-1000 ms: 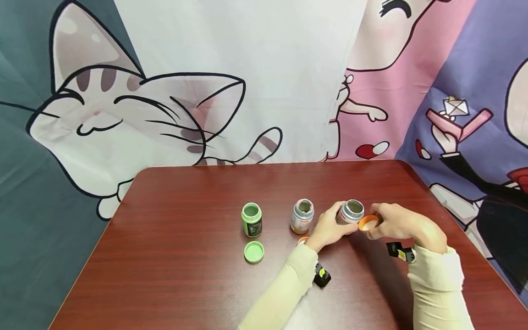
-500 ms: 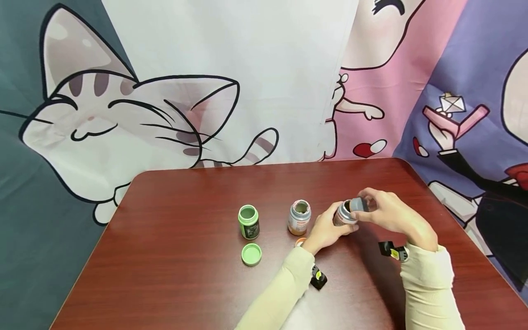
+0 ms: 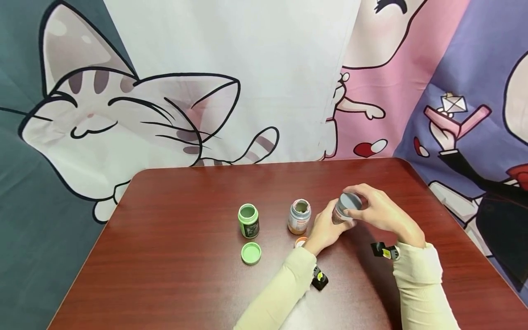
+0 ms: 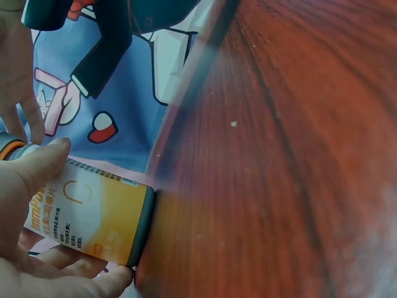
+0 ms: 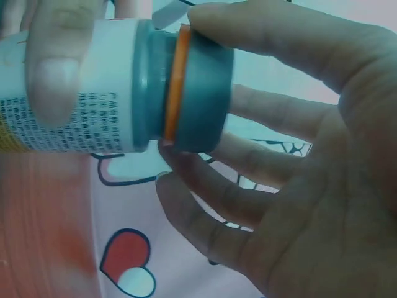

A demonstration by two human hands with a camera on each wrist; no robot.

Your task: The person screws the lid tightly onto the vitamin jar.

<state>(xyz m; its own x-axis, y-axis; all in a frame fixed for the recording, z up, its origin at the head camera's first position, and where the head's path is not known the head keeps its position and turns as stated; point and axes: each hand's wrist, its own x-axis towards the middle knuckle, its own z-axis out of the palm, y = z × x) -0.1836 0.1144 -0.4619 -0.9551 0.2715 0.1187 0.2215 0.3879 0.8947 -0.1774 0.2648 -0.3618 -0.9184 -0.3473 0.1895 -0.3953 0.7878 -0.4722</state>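
Observation:
My left hand (image 3: 326,231) grips a grey pill bottle (image 4: 102,211) with a white and yellow label, fingers wrapped round its side. Its base is at the tabletop. On the bottle's mouth sits a grey cap (image 5: 208,93) with an orange rim; a small gap at the neck shows under it. Thumb and fingertips of my right hand (image 3: 381,211) pinch this cap at its edge. Just left of my left hand stands a similar uncapped grey bottle (image 3: 299,220). An orange-rimmed cap (image 3: 301,241) lies in front of it, partly hidden by my left wrist.
Farther left, an uncapped green bottle (image 3: 249,222) stands upright on the brown table (image 3: 165,256). Its green lid (image 3: 251,253) lies flat in front of it. A printed cartoon cloth (image 3: 264,55) hangs behind the table's back edge.
My right hand has moved left, turning the cap from orange inner side up to grey top up and bringing it onto the bottle's mouth. My left hand keeps its grip on the bottle.

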